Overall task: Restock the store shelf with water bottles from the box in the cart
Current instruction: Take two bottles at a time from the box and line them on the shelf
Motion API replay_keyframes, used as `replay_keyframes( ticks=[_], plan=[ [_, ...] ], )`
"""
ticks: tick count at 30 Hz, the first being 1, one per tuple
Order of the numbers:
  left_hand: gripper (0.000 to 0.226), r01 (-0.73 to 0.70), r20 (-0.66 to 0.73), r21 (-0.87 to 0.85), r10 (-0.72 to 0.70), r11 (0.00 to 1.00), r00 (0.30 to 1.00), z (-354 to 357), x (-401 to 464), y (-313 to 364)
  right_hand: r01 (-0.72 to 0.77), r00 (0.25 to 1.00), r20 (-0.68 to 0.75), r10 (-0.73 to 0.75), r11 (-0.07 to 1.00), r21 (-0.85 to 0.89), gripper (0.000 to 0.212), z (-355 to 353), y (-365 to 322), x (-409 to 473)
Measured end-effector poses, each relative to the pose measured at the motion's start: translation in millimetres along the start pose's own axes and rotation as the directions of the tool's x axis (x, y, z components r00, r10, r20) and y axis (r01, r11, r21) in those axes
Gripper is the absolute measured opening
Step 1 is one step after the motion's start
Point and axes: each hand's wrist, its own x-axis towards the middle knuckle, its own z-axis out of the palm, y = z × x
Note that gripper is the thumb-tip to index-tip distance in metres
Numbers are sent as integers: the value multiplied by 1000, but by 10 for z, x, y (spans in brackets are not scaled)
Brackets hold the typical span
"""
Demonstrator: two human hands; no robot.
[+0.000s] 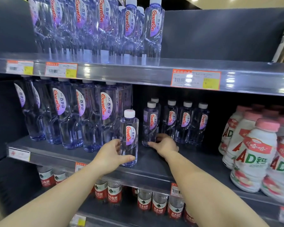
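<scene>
A small water bottle [129, 138] with a white cap stands near the front edge of the middle shelf [147, 163]. The left hand [111, 155] holds it low down, with the thumb across the front and the fingers curled round the far side. The bottle stands up straight.

Just to the right of that bottle, and a bit further back, stands a second small bottle [150, 123]. The right hand [165, 145] is at its foot. The fingers reach round its base and touch it, but how tightly they hold it cannot be told. To the right of that one, a row of small bottles [185, 122] stands at the back of the shelf. To the left of the held bottle stand big bottles [82, 115] of the same water. Far to the right are white milk-drink bottles [252, 154] with pink caps.

The step in hand looks like putting bottles in place on the shelf. There is bare shelf in front of the back row. Next, the person likely needs to slide both bottles into neat lines, let go gently so they do not tip, and then fetch more. The box and cart are not in view.
</scene>
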Motion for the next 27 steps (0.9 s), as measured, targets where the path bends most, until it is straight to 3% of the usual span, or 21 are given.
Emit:
replay_keyframes(
  ticks=[3, 7, 12, 18, 23, 27],
  plan=[
    [68, -4, -19, -40, 3, 999, 1000, 15, -27, 41, 92, 995, -49, -84, 974, 205, 54, -179, -53, -222],
    [51, -35, -8, -77, 35, 996, 999, 144, 26, 174, 243, 882, 320, -346, 916, 320, 74, -366, -130, -724],
    [36, -86, 123, -139, 103, 987, 987, 386, 58, 347, 316, 927, 135, -351, 921, 229, 62, -545, -39, -874],
    [29, -76, 322, -223, 147, 972, 935, 467, 49, 379, 277, 952, 59, -301, 927, 255, 57, -668, 219, -865],
    [68, -119, 277, -92, 140, 989, 950, 367, 55, 253, 181, 981, 25, -194, 950, 254, 56, -644, 415, -701],
    [67, -154, 233, 32, 143, 988, 962, 205, 63, 72, 138, 989, 9, -145, 958, 253, 59, -670, 438, -542]
  ],
)
